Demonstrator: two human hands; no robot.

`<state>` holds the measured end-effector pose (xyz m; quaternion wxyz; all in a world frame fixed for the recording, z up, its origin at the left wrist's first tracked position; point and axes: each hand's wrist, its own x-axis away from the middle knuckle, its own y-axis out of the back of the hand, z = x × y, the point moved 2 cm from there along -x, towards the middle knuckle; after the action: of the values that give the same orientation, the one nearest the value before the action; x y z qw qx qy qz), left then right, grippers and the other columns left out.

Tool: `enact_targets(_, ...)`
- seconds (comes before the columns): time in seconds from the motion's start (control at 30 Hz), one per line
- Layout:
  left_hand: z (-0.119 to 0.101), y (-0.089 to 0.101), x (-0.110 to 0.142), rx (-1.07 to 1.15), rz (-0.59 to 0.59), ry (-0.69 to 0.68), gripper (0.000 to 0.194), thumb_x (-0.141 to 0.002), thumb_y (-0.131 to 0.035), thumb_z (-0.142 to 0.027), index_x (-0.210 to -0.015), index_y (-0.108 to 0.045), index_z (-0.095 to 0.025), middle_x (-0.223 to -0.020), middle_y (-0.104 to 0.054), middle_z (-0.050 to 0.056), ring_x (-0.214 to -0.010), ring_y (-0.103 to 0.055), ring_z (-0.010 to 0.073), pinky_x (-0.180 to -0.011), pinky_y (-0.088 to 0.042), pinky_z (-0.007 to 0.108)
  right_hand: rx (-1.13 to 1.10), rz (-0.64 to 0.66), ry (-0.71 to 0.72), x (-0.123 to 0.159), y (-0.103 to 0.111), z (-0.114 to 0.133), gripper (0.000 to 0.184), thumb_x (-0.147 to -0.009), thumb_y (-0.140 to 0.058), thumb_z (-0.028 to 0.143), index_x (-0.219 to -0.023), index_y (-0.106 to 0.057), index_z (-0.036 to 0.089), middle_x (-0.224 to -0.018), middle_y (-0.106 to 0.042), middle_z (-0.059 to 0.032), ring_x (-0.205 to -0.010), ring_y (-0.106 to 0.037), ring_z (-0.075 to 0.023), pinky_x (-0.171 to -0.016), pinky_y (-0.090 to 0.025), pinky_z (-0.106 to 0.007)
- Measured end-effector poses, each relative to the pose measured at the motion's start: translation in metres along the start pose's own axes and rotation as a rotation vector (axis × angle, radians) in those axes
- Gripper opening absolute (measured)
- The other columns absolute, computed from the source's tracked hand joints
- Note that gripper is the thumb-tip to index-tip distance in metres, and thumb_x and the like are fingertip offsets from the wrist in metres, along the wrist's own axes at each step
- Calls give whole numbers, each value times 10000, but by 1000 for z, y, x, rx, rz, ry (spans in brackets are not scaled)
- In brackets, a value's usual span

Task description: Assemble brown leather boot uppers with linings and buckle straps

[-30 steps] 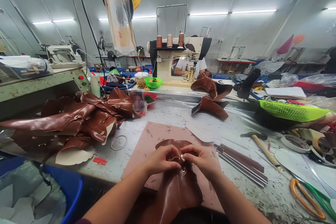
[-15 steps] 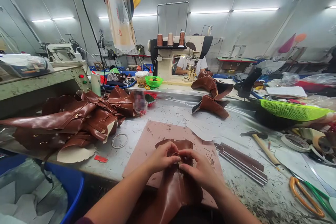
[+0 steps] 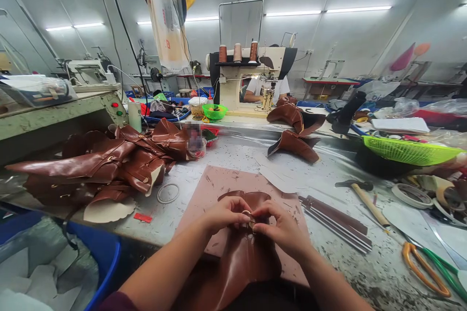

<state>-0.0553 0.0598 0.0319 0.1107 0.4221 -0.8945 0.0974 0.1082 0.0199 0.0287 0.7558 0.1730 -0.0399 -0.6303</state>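
A glossy brown leather boot upper point(image 3: 237, 262) lies across the front edge of the work table, partly over a pinkish-brown mat point(image 3: 211, 184). My left hand point(image 3: 228, 216) and my right hand point(image 3: 277, 226) meet above it, thumbs and fingertips pinched close together. Between the fingertips shows a small gold-coloured metal buckle point(image 3: 250, 218); both hands grip it, left side and right side. The fingers cover part of it, and how it joins the leather strap cannot be made out.
Brown boot uppers point(image 3: 109, 160) are heaped at left, beside a blue bin point(image 3: 109, 262). At right lie dark strips point(image 3: 335, 223), a hammer point(image 3: 368, 204) and orange-and-green-handled scissors point(image 3: 426, 267). Behind stands a sewing machine point(image 3: 233, 82); a person sits beyond it.
My hands have drawn slightly apart, so more of the metal buckle shows between the fingertips. The boot upper stays in about the same place; the view has shifted slightly.
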Motion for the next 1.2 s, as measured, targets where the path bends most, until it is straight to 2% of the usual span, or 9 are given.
enact_targets(0.13, 0, 0, -1, 30, -1, 14, 314, -551, -722, -295, -765, -564, -128, -636, -553, -27, -517, -460, 59, -478, -318, 191, 91, 30, 66, 1, 2, 7, 202, -701, -584, 166, -894, -536, 207, -748, -587, 1, -705, -562, -164, -643, -463, -294)
enact_targets(0.27, -1, -1, -2, 43, -42, 10, 318, -546, -724, -322, -726, -548, -128, -581, -543, -32, -486, -442, 60, -454, -298, 193, 632, 27, 393, 5, -3, 19, 216, -696, -674, 193, -878, -558, 198, -801, -608, -29, -721, -545, -197, -662, -428, -339)
enact_targets(0.33, 0, -1, -3, 41, -62, 8, 344, -539, -729, -347, -730, -544, -128, -565, -539, -32, -474, -438, 63, -436, -281, 194, 835, -17, 573, 5, -6, 23, 116, -744, -640, 205, -833, -571, 177, -754, -617, -37, -659, -537, -189, -644, -408, -346)
enact_targets(0.37, 1, 0, -4, 42, -69, 6, 360, -538, -731, -363, -737, -543, -129, -556, -533, -35, -469, -434, 63, -429, -272, 194, 893, -55, 661, 5, -7, 25, 40, -787, -587, 187, -817, -574, 164, -765, -629, -51, -642, -538, -183, -635, -403, -344)
enact_targets(0.5, 4, 3, -5, 51, -79, 11, 423, -514, -742, -418, -746, -534, -132, -526, -505, -50, -444, -419, 61, -411, -254, 194, 937, -153, 908, 6, -9, 27, 156, -850, -458, 99, -773, -586, 141, -928, -651, -105, -700, -569, -180, -625, -414, -317)
enact_targets(0.73, -2, -1, -3, 70, -101, 49, 411, -481, -750, -409, -691, -530, -132, -540, -524, -42, -476, -438, 59, -429, -282, 187, 825, 34, 787, 2, 1, 23, 211, -871, -405, 91, -885, -606, 155, -918, -641, -111, -817, -591, -203, -679, -476, -308)
enact_targets(0.97, 3, -6, -9, 48, -207, 44, 375, -507, -736, -367, -707, -517, -138, -549, -517, -49, -463, -429, 54, -431, -277, 191, 420, -280, 353, 4, -7, 12, 154, -827, -469, 208, -678, -509, 207, -773, -559, -60, -683, -563, -173, -580, -485, -289)
enact_targets(1.07, 3, -7, -9, 34, -202, 47, 370, -521, -730, -337, -774, -555, -130, -553, -520, -56, -452, -418, 49, -439, -281, 194, 439, -244, 479, 11, -22, 10, 195, -843, -431, 137, -689, -533, 198, -763, -573, -62, -671, -567, -159, -597, -487, -272)
enact_targets(1.2, -3, -5, -6, -53, -67, 77, 304, -564, -694, -333, -764, -615, -118, -565, -539, -41, -449, -419, 55, -453, -304, 208, 462, -66, 572, 15, -24, 10, 188, -849, -452, 118, -735, -584, 186, -802, -605, -67, -693, -592, -150, -622, -493, -248)
